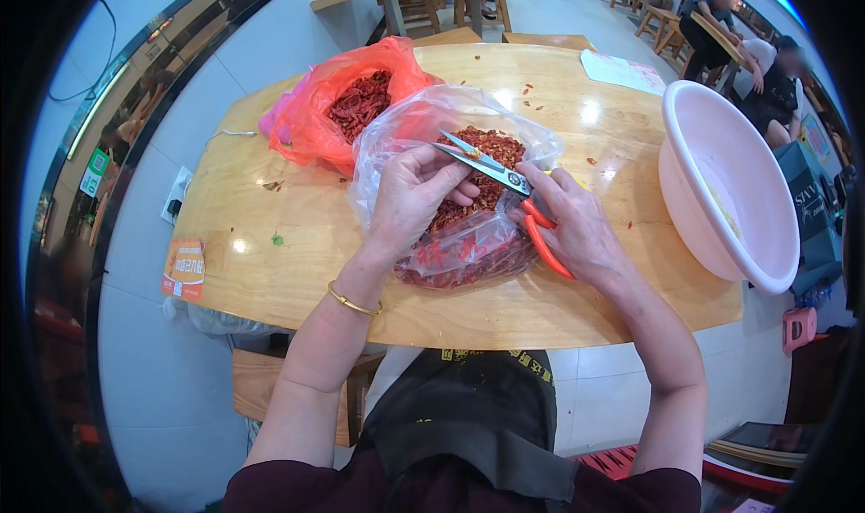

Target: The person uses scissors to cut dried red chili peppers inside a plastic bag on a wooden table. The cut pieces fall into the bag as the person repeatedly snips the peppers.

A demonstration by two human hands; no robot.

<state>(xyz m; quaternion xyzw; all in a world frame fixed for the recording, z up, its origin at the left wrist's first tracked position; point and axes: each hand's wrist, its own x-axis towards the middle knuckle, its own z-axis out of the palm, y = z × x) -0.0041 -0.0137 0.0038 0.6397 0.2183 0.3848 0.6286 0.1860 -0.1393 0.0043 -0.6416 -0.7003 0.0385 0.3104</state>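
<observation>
My right hand holds scissors with orange-red handles, their blades pointing up and left over a clear plastic bag of cut dried red chilies. A small yellowish-red piece sits on the blades. My left hand is beside the blades with thumb and fingers pinched together; whether something small is between them cannot be told. Behind the clear bag, to the left, a red plastic bag stands open with whole dried red chilies in it.
A large pale pink basin stands at the right of the wooden table. Chili scraps and a green leaf bit lie about. A paper sheet is at the far right, a printed card at the left edge. Two people sit beyond, upper right.
</observation>
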